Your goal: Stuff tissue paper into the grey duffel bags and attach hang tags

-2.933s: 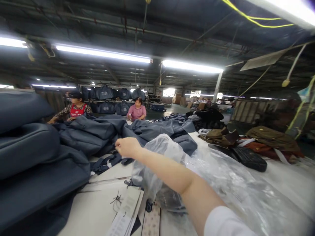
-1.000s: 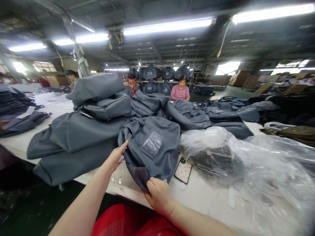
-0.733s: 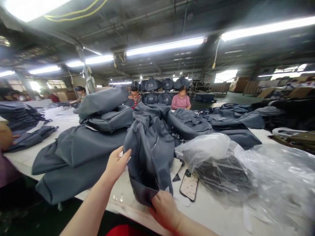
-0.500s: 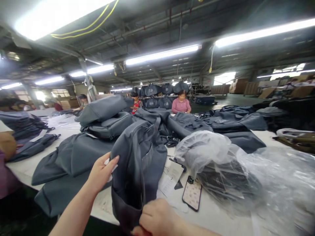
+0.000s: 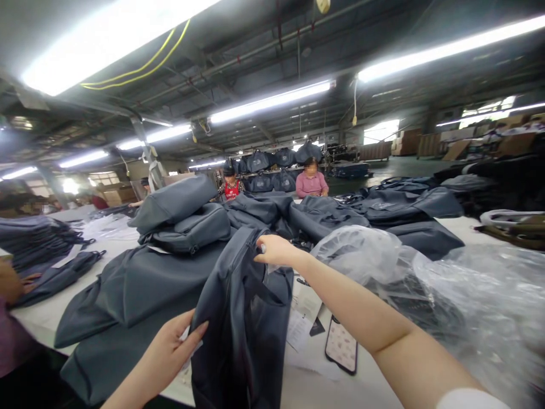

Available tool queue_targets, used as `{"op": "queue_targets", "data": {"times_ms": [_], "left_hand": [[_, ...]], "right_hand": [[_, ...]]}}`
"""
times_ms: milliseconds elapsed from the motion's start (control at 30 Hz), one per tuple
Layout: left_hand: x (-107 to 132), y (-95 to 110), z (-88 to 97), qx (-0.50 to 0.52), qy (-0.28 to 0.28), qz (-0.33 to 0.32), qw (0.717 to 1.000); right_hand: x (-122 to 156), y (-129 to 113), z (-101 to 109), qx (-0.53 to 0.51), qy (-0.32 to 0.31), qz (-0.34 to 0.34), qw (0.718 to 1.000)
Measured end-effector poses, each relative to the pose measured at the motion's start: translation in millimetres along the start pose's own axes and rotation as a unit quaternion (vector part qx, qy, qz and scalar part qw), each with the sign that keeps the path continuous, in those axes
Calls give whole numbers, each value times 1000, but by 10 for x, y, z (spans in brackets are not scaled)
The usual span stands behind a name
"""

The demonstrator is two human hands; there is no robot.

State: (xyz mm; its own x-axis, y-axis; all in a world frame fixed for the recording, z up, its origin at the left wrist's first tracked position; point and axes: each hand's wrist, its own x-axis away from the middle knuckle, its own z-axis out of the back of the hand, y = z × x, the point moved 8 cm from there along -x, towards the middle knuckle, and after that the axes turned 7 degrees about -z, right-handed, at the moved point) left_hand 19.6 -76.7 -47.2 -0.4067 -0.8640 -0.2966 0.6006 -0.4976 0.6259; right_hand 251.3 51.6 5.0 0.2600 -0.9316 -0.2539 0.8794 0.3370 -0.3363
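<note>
A dark blue-grey bag [image 5: 221,307] stands on the near edge of the table with its long opening turned up. My left hand [image 5: 181,343] grips the bag's left side, thumb on the outside; something small and white shows by its fingers. At the far end of the opening, my right hand [image 5: 276,251] is closed on the bag's upper edge near the zipper. Whether it pinches the zipper pull or only the fabric is hidden. A dark strap loop hangs across the bag's right side, below my right hand.
Piled blue-grey bags [image 5: 145,272] lie to the left and across the table. To the right are a phone [image 5: 342,345], paper tags [image 5: 304,307] and clear plastic bags [image 5: 481,295]. One person in pink [image 5: 312,183] sits opposite; another person's hand [image 5: 32,282] is at far left.
My right hand has moved from the near, lower end of the bag to the far end of its opening. The opening now looks narrower. My left hand keeps its grip, lower in view.
</note>
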Motion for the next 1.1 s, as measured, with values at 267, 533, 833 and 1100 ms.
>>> {"op": "queue_targets", "data": {"times_ms": [267,533,833,1100], "left_hand": [[-20,111,-58,-7,5,-10,1000],[-36,99,-120,116,26,39,992],[8,2,-195,231,86,49,968],[51,-69,-331,270,72,71,957]], "right_hand": [[44,-133,35,68,48,-12,996],[322,-384,349,168,65,20,983],[1532,-1465,-135,234,-66,330,912],[2031,-1480,-860,165,-138,386,897]]}}
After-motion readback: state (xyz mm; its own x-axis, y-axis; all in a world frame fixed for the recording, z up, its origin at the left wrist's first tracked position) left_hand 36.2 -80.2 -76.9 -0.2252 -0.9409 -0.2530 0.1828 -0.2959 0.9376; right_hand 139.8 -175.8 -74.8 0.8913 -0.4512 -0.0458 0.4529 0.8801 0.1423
